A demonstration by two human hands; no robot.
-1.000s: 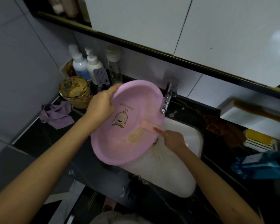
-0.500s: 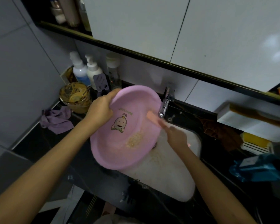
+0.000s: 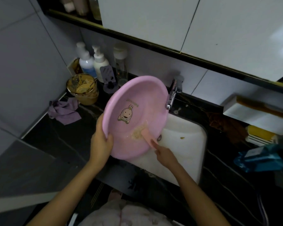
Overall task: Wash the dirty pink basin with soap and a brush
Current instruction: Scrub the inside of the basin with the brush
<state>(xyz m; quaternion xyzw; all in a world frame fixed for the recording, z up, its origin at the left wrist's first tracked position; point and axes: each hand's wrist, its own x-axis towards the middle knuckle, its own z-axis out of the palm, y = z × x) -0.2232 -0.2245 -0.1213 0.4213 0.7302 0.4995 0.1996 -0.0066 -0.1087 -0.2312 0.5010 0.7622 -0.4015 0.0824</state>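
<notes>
**Now: basin tipped over the sink, brush on the grime**

Closest in, at 6 o'clock in the view, pale clothing shows, and two bare forearms reach away from it. The left hand [image 3: 101,142] grips the basin [image 3: 137,95] at 7 o'clock on its rim, with the thumb over the edge. The right hand [image 3: 166,154] sits just outside the rim at 5 o'clock. It holds the near end of a salmon-pink brush [image 3: 148,137], one finger laid along the handle.

The basin is pink and tipped up with its inside towards the camera. Its lower right edge hangs over the white sink [image 3: 186,144]. A cartoon figure [image 3: 125,115] is printed on the basin floor. At 5 o'clock from it, the brush's far end lies on a beige, grainy patch [image 3: 136,132]. A small yellowish blob [image 3: 182,137] lies in the sink at 3 o'clock from the brush.

The sink is set in a black counter [image 3: 64,141]. A chrome tap [image 3: 172,95] stands just beside the basin's rim at 2 o'clock. At 9 o'clock from the basin a purple cloth [image 3: 64,111] lies crumpled on the counter. A jar [image 3: 82,88] smeared yellow-brown stands at 10 o'clock. Behind the jar are two white pump bottles [image 3: 87,64], a grey holder [image 3: 107,77] and a clear bottle [image 3: 120,66].

Far out at 3 o'clock lie a brown rag [image 3: 227,126], a yellow sponge [image 3: 260,131], a white box [image 3: 252,115] and a blue pack [image 3: 260,159]. White cabinet doors [image 3: 219,26] fill the view from 12 to 2 o'clock.
</notes>
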